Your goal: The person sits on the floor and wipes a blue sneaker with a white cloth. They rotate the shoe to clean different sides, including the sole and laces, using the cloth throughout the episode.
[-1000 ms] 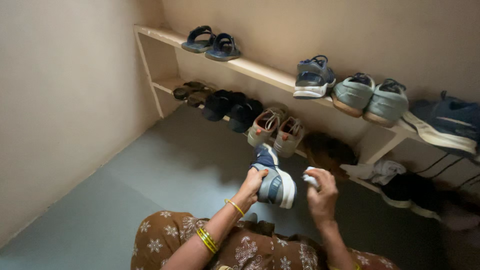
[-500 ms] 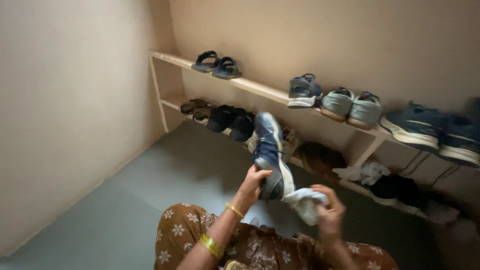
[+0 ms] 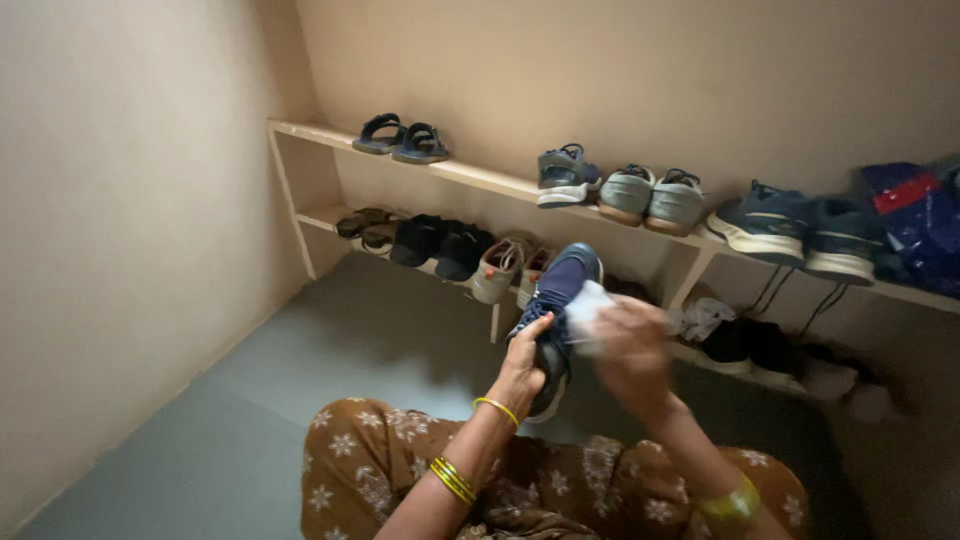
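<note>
At the bottom of the frame sits the person's lap in brown cloth with a white flower print (image 3: 380, 460), yellow bangles on the forearm. Just above centre, the left hand (image 3: 524, 366) is clenched around the heel end of a dark blue sports shoe (image 3: 556, 292), holding it raised with the toe pointing toward the upper right and the white sole edge facing down. The right hand (image 3: 632, 348) is blurred; it is closed on a white cloth (image 3: 588, 306) pressed against the side of the shoe near the toe. Judged from this, the step in hand is wiping the shoe's upper; the next stroke calls for a steady left grip and the cloth kept flat on the surface, turning the shoe to reach the unwiped side. Beyond the hands lies the grey floor (image 3: 330, 340). Further back, a two-level wall shelf (image 3: 480, 180) crosses the frame: dark sandals (image 3: 400, 138) at upper left, a lone grey-blue shoe (image 3: 565, 176) and a pale green pair (image 3: 650, 197) at centre, navy shoes (image 3: 790, 228) to the right. The lower level holds further pairs, partly in shadow.
</note>
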